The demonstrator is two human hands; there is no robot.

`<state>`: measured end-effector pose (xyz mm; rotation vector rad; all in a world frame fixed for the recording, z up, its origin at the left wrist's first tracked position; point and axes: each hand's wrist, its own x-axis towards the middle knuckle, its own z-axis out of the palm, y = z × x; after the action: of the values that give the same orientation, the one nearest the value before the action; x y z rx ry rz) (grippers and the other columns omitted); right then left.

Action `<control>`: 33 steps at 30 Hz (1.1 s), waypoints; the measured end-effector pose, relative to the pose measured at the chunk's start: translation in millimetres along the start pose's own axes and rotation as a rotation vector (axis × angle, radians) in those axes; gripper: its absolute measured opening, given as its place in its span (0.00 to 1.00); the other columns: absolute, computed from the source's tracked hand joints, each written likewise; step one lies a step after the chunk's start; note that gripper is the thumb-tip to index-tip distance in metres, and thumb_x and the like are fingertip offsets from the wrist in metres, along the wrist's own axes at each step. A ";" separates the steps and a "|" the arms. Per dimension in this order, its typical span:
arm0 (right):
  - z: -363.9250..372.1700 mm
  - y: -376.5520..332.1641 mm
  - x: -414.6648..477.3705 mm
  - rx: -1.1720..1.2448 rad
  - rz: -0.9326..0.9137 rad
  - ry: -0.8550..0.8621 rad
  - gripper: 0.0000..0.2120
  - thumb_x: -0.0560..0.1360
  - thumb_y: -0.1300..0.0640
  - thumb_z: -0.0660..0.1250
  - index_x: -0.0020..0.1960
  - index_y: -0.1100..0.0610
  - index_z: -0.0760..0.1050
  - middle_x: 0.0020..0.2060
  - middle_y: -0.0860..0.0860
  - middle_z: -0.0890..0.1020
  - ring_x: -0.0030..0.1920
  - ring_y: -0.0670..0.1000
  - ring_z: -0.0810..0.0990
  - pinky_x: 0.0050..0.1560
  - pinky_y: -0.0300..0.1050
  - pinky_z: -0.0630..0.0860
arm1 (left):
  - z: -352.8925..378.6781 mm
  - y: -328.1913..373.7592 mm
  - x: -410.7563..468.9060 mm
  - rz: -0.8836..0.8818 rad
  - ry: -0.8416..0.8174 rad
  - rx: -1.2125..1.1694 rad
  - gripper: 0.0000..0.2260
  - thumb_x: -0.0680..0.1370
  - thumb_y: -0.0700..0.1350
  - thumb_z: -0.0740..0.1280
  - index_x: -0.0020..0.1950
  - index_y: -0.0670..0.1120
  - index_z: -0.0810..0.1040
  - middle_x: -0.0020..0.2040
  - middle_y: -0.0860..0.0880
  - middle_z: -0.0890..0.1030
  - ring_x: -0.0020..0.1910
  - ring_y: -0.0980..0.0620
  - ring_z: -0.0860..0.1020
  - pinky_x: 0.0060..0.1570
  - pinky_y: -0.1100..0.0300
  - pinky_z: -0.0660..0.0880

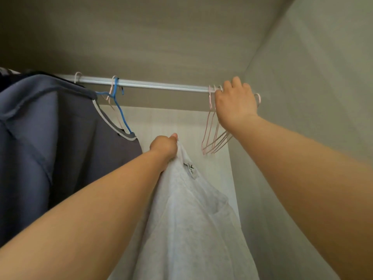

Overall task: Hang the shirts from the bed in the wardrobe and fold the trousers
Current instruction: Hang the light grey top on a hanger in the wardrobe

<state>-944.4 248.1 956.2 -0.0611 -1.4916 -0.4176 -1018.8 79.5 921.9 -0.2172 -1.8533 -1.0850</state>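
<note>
The head view looks up into a wardrobe [302, 77] of grey-beige wood-grain panels, with a pale back wall below. A metal rail [161, 85] runs left to right. At the rail's left end a dark grey shirt [90, 148] hangs on a blue hanger [119, 106], beside a blue-grey garment [30, 118].

The left hand [164, 147] has its fingers clamped on the collar of the white shirt [191, 219]. The shirt hangs lengthwise, collar up and body trailing down, its label [190, 168] showing.

The right hand [235, 104] curls its fingers over the hooks of the pink wire hangers [214, 138] at the rail's right end.
</note>
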 end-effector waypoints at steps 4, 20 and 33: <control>6.2 6.5 12.0 -0.108 0.086 -0.078 0.13 0.77 0.62 0.55 0.59 0.58 0.72 0.54 0.56 0.73 0.56 0.56 0.68 0.46 0.46 0.60 | -4.0 1.5 6.5 0.069 -0.004 0.035 0.21 0.83 0.51 0.54 0.66 0.35 0.72 0.66 0.38 0.73 0.65 0.40 0.70 0.61 0.56 0.65; 26.7 4.9 21.6 -0.211 0.110 -0.162 0.13 0.78 0.57 0.56 0.60 0.55 0.73 0.53 0.53 0.75 0.53 0.54 0.68 0.46 0.46 0.61 | -5.9 2.5 27.0 0.096 0.032 0.073 0.21 0.83 0.52 0.54 0.64 0.36 0.73 0.64 0.38 0.75 0.63 0.39 0.71 0.59 0.54 0.66; 56.1 25.9 26.9 -0.041 0.185 -0.176 0.13 0.76 0.64 0.57 0.54 0.55 0.77 0.49 0.51 0.80 0.52 0.54 0.78 0.43 0.42 0.66 | -19.8 1.0 20.7 0.207 0.049 0.110 0.17 0.82 0.51 0.58 0.36 0.44 0.71 0.51 0.36 0.79 0.55 0.38 0.75 0.54 0.53 0.70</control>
<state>-989.3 282.3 993.0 -0.2718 -1.6342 -0.2985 -1016.8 59.3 942.0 -0.3078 -1.7966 -0.8371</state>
